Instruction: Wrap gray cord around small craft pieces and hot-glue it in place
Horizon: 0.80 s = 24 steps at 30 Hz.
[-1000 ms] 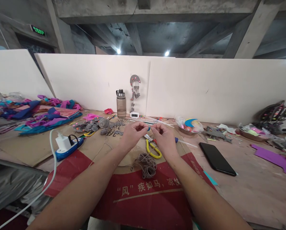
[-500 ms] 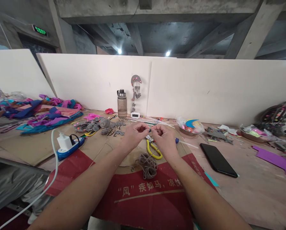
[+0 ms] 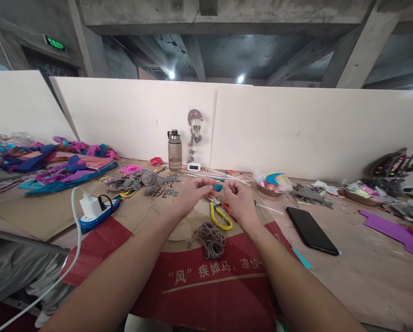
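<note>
My left hand (image 3: 191,194) and my right hand (image 3: 240,199) meet over the cardboard, fingertips pinched close together. Between them is a small teal piece (image 3: 218,187), apparently felt, gripped from both sides. Just below lie yellow-handled scissors (image 3: 221,220), blades partly hidden, with a red-handled tool (image 3: 229,210) close to my right hand. Nearer to me, a loose tangle of grey cord (image 3: 211,240) rests on the red-printed cardboard (image 3: 213,295).
A black phone (image 3: 312,230) lies to the right, a bowl (image 3: 272,189) of bagged scraps behind it. A bottle (image 3: 175,152) and a small clock (image 3: 193,167) stand by the white partition. At left are a blue power strip (image 3: 99,216) and piled felt (image 3: 68,166).
The teal piece now shows more plainly between my fingertips, where it was mostly covered before. The red-handled tool has come into clearer view. My whole view has shifted slightly.
</note>
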Each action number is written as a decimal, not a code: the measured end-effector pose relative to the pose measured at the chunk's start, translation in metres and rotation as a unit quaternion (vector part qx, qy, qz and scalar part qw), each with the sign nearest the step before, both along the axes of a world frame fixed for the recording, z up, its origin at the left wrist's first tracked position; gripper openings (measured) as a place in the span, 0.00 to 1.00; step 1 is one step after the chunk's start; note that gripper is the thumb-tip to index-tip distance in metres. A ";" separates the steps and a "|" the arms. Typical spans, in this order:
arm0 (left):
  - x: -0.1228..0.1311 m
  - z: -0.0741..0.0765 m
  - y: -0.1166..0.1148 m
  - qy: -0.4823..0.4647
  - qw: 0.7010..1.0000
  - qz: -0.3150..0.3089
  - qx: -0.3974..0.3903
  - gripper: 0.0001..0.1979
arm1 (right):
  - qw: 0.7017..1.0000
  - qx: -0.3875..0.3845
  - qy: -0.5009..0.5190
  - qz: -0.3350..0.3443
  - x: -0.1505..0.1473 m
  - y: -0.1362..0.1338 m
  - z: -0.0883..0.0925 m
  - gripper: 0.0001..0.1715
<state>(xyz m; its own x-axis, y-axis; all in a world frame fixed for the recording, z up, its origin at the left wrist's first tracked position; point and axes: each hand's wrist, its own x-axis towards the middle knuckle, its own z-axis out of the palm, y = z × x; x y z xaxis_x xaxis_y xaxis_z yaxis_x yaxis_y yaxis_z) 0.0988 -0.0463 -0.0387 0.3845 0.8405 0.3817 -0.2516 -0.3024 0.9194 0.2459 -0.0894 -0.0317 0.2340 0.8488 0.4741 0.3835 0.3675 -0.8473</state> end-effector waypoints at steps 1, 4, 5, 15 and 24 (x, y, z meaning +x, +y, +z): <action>-0.001 0.000 0.000 0.007 1.000 -0.012 -0.007 0.11 | 1.000 0.000 -0.005 0.001 0.001 0.000 0.000 0.10; -0.003 0.001 -0.001 0.045 0.999 -0.016 -0.011 0.10 | 1.000 -0.001 -0.028 0.003 0.003 0.001 -0.001 0.10; -0.003 0.002 0.000 0.053 0.998 -0.011 -0.011 0.10 | 0.999 -0.001 -0.035 0.006 0.003 0.001 -0.001 0.10; -0.004 0.000 0.003 0.099 0.995 0.014 0.030 0.10 | 0.999 -0.017 0.001 0.031 0.002 0.001 -0.003 0.11; -0.015 0.009 0.004 0.123 0.992 -0.023 0.017 0.12 | 0.998 -0.026 -0.046 0.026 0.004 0.001 -0.006 0.09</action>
